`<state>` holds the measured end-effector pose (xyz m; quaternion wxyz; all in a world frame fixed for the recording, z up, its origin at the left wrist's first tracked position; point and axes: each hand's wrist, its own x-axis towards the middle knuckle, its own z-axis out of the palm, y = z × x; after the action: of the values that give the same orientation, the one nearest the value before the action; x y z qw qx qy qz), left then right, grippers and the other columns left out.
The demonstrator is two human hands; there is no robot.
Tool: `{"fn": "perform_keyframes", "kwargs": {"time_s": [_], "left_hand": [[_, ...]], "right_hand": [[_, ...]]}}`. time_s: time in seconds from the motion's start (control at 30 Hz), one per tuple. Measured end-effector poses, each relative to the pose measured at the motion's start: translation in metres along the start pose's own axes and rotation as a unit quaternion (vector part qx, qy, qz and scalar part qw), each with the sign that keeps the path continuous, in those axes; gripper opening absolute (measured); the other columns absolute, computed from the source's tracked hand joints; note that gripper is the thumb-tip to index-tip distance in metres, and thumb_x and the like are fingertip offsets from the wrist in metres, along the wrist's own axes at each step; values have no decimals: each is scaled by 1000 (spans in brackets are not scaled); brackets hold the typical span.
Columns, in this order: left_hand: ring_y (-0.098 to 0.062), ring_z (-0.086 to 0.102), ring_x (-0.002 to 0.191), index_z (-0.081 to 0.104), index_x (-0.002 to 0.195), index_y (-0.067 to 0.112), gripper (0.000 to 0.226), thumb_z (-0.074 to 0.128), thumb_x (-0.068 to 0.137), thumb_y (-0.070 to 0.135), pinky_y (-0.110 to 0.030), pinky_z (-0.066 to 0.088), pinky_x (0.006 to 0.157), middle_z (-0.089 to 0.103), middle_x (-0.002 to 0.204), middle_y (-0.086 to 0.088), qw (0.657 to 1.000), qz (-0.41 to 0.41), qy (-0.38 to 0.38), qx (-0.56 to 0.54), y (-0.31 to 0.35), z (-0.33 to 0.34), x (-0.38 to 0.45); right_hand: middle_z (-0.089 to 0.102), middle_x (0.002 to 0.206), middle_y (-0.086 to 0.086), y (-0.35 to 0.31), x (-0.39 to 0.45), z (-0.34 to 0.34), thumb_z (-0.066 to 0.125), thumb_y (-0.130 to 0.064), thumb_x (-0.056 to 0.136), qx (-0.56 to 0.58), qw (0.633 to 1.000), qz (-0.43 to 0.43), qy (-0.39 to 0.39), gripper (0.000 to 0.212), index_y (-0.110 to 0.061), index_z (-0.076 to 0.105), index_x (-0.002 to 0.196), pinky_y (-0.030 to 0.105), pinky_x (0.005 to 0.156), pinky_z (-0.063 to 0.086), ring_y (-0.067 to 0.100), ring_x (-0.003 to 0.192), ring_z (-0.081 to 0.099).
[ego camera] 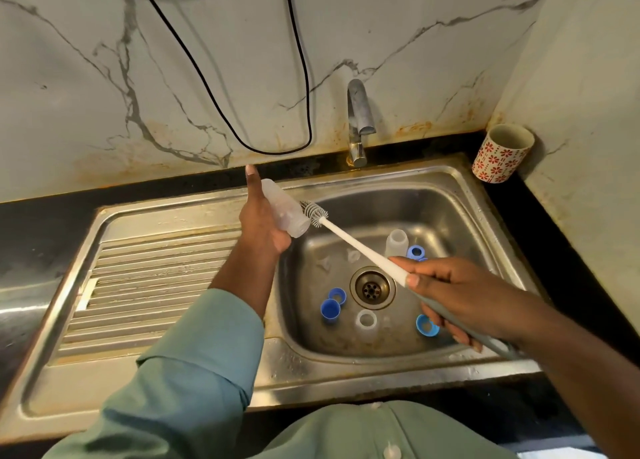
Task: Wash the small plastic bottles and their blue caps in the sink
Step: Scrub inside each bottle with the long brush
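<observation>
Over sink [460,195]: L hand [261,221] grips bottle [285,209], thumb up; R hand [453,294] grips brush [346,238], bristles at bottle's mouth. Caps [330,309] & 2 bottles in basin.

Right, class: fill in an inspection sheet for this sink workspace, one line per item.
Surface: steel sink with ribbed drainer, stained.
Job's things: bottle in hand; two bottles and blue caps in the basin.
Clutter: patterned cup on the counter.
Grippers: left hand holds the bottle; right hand grips the brush, bristles at the bottle's mouth.
Cables: black cable hanging on the wall.
Surroundings: tap, no water seen running; marble wall.
</observation>
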<state>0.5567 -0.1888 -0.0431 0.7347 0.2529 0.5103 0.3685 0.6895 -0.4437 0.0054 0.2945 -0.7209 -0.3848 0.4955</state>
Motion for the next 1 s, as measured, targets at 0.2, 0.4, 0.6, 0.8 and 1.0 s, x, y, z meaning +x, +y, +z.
{"fn": "perform_keyframes", "kwargs": {"time_s": [0.2,0.4,0.6,0.8,1.0], "left_hand": [[-33,63,103,52,132,16,84,70,71,72,-52,55,88,61,115,-9,999,18,49,-17,4,3,-4],[-27,63,96,49,138,19,85,67,75,72,-42,56,75,58,134,-12,998,6,10,-54,4,4,-4],[-33,59,111,42,141,26,85,62,76,77,-53,53,94,53,134,-7,988,-6,78,-134,7,6,-2],[-35,50,122,29,149,32,113,63,58,89,-49,51,94,40,150,-7,979,34,109,-169,3,12,-8],[-36,51,121,27,149,32,84,61,82,68,-45,55,91,36,151,-13,962,92,114,-232,13,29,-14]], "right_hand": [[55,57,-1,1,11,12,45,-27,103,15,1000,-17,5,39,-45,46,137,31,48,45,14,44,47],[54,55,-3,-3,10,13,45,-26,103,-4,1000,-24,18,40,-46,44,138,29,46,46,14,43,47],[55,60,-1,-1,10,20,45,-26,102,33,999,-27,26,39,-48,45,135,23,44,44,13,44,47],[55,63,3,-9,16,24,45,-26,103,85,995,-31,33,40,-45,45,137,22,40,41,13,43,46],[57,65,3,-18,15,40,48,-27,101,131,989,-44,56,37,-56,50,125,31,44,44,15,44,46]]}}
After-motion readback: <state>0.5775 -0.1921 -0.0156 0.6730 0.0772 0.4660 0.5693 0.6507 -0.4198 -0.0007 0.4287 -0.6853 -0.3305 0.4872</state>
